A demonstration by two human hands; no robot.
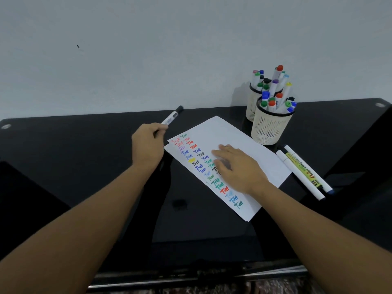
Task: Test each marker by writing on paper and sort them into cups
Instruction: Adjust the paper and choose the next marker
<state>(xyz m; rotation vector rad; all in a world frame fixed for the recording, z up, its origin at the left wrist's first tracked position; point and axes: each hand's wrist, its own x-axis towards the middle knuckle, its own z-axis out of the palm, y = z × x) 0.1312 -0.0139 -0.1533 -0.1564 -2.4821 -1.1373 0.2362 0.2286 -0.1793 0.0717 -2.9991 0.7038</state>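
Note:
My left hand grips a black-capped marker just left of the paper, its capped end pointing up and away. My right hand lies flat on the white paper, fingers straight, pressing it down. Two columns of the word "Test" in several colours run down the paper's left side. Two cream mesh cups stand at the back right: the near cup and the far cup, both filled with several markers. Three loose markers lie on the table to the right of the paper.
The table is glossy black and ends at a pale wall behind. A dark object sits at the left edge. The table's front edge runs along the bottom of the view.

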